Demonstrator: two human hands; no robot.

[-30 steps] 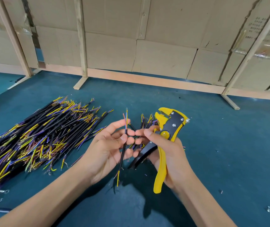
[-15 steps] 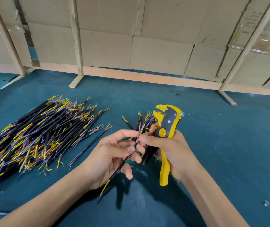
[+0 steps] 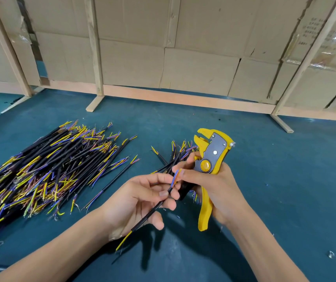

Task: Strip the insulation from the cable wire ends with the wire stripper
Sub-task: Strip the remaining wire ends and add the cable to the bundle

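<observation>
Nearest the viewer, the left hand (image 3: 140,202) pinches a single black cable (image 3: 152,209) between thumb and curled fingers, its lower yellow wire end hanging free past the wrist and its upper blue and orange wire tips (image 3: 176,176) lying against the fingertips of the right hand (image 3: 214,186). That hand is wrapped round the handles of the yellow wire stripper (image 3: 209,159), head up and jaws apart, while thumb and forefinger sort the tips — a divided grip, and probably the main weakness here. The tips are not yet in the jaws; if fed in splayed or at uneven depth, some would likely be cut short or left covered, and a loose left pinch could let the cable slide when the tool pulls. Fingertips resting this near the jaws risk a nip on closing. Just behind the hands lies a small bundle of cables (image 3: 178,151); further left on the blue table (image 3: 285,180), a large heap of cables (image 3: 40,169), where a dropped piece could be lost. Beyond stands a cardboard wall (image 3: 203,58).
</observation>
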